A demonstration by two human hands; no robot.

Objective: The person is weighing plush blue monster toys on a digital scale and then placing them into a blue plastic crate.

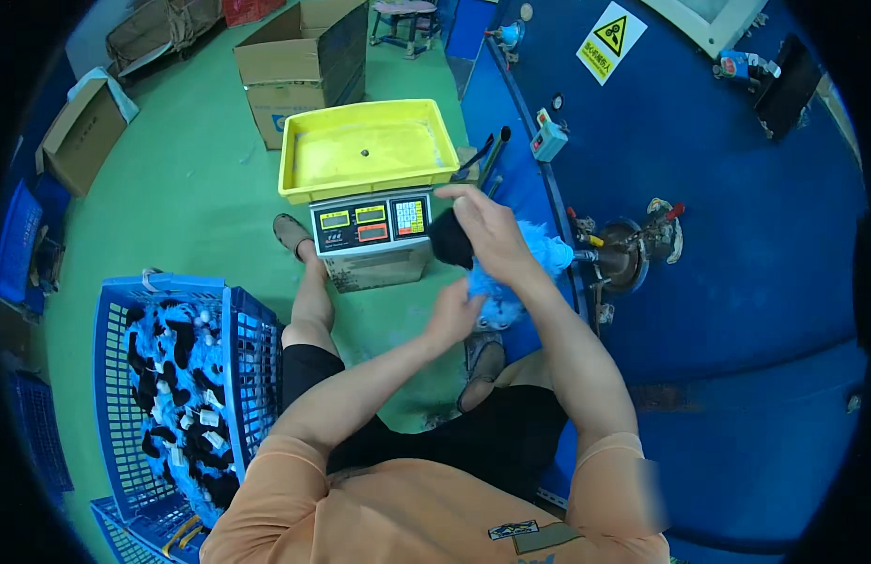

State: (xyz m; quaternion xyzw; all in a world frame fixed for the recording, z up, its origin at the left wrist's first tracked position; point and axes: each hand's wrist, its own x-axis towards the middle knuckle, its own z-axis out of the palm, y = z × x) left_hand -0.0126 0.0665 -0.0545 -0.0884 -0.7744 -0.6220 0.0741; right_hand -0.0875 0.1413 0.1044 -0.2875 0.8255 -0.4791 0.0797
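Note:
A furry bright-blue plush toy (546, 252) with a black part (450, 239) is in front of me, against a metal nozzle (584, 256) on the blue machine. My right hand (492, 230) lies over its top and grips it near the black part. Below, my left hand (454, 315) is closed on the toy's lower blue fur, thumb up. The fingertips of both hands are partly hidden by the toy. Whether the nozzle goes inside it I cannot tell. A digital scale (370, 230) bearing a yellow tray (299, 155) stands just beyond my hands.
To my left, a blue plastic basket (252, 367) holds many blue and black plush pieces. Cardboard boxes (280, 89) stand on the green floor (196, 188) farther off. The blue machine wall (736, 254) runs along my right, with a switch box (548, 141) and a warning sign (611, 42).

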